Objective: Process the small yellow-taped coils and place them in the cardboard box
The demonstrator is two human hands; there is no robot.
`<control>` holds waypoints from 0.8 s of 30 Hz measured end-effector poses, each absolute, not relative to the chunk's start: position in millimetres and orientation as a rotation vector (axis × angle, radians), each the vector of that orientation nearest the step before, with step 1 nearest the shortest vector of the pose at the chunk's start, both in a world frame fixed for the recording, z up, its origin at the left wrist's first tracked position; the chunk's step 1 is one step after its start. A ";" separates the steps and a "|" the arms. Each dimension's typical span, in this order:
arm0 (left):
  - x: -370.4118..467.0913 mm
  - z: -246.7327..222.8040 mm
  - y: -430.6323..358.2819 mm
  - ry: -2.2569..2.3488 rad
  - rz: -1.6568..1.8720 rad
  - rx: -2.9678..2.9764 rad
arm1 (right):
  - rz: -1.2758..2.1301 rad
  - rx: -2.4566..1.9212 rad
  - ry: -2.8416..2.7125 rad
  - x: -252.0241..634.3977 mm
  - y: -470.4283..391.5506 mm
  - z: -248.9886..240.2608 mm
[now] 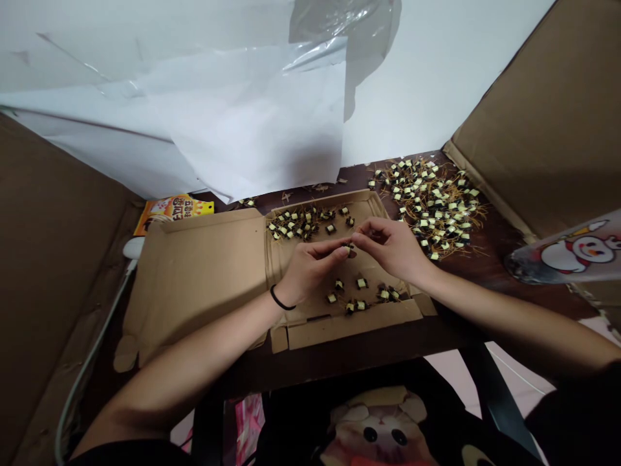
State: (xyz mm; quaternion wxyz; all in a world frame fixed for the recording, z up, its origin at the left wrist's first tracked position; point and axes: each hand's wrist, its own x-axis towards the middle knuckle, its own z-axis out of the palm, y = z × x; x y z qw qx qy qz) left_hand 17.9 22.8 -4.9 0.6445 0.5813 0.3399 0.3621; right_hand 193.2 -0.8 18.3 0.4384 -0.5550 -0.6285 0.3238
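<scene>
My left hand (315, 262), with a black band on its wrist, pinches a small yellow-and-black wire-wound coil (348, 248) between thumb and fingertips. My right hand (388, 246) is closed in a pinch right beside it, its fingertips at the coil's thin wire leads; the leads are mostly hidden. Both hands hover over an opened cardboard box (310, 310). Inside the box, a cluster of similar coils (295, 223) lies at the back left. Several more coils (361, 283) are scattered toward the front, below my hands.
A large heap of coils with copper-coloured wires (431, 204) lies on the dark table to the right. A printed plastic cup (572, 249) lies tilted at the far right. At left are a yellow snack packet (177, 210) and a white cable (97, 343). Cardboard panels (548, 123) flank the table.
</scene>
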 end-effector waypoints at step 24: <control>17.4 -5.6 24.8 0.731 0.814 1.286 | 1.005 -1.292 -1.621 200.2 3.4 28.5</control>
